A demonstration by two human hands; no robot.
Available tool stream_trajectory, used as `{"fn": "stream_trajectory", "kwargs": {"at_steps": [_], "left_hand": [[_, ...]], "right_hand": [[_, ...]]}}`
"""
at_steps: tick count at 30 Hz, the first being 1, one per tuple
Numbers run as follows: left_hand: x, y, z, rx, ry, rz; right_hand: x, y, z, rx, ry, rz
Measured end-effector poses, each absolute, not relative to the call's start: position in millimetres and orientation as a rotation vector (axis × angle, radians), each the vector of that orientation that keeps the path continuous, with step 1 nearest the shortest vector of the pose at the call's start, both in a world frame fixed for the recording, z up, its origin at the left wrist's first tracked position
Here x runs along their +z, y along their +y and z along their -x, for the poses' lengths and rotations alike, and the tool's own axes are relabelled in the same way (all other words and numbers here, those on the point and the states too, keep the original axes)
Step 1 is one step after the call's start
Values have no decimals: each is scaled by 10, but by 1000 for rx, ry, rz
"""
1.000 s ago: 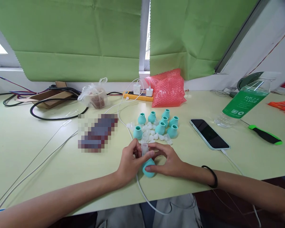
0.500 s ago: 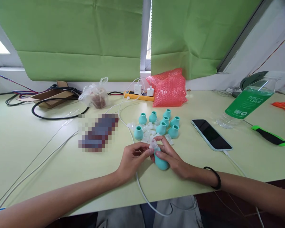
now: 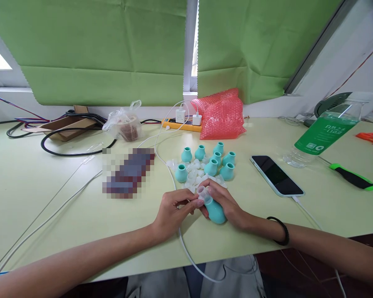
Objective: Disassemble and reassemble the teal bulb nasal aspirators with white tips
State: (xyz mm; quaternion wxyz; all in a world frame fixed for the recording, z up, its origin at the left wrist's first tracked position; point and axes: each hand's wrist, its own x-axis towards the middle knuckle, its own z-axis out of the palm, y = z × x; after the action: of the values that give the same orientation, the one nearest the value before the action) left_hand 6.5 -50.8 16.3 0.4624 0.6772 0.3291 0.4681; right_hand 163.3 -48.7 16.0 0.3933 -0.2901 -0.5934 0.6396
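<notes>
My right hand (image 3: 224,201) is wrapped round a teal rubber bulb (image 3: 216,212), which lies tilted with its neck toward the far left. At that neck sits a translucent plastic piece (image 3: 202,191), a short tube with an open end. My left hand (image 3: 178,211) pinches the tube's side between thumb and fingers. Just beyond my hands are several small translucent plastic pieces (image 3: 192,176) in a loose pile. Around the pile stand several more teal bulbs (image 3: 211,167), upright with open necks. How far the tube goes into the neck is hard to see.
To the right lie a phone (image 3: 278,176) on a cable, a green-labelled bottle (image 3: 325,132) and a screwdriver (image 3: 352,176). Behind are pink bubble wrap (image 3: 222,116) and a power strip (image 3: 174,124). A white cable (image 3: 183,244) runs under my left hand. A blurred-out object (image 3: 129,171) lies left.
The bulb has tilted and shifted slightly right and nearer to me. My right thumb has come off its front, so more of it shows, and the tube's opening now faces me more.
</notes>
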Motion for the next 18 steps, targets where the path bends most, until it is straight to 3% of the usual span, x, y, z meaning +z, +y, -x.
{"fn": "stream_trajectory", "kwargs": {"at_steps": [10,18], "left_hand": [[223,-518,-81,1119,796,-1685],[208,-504,-81,1020,823,-1474]], "right_hand": [[154,-475,-1623,1667,-1505,712],[118,-475,-1641,1221,-1808,871]]}}
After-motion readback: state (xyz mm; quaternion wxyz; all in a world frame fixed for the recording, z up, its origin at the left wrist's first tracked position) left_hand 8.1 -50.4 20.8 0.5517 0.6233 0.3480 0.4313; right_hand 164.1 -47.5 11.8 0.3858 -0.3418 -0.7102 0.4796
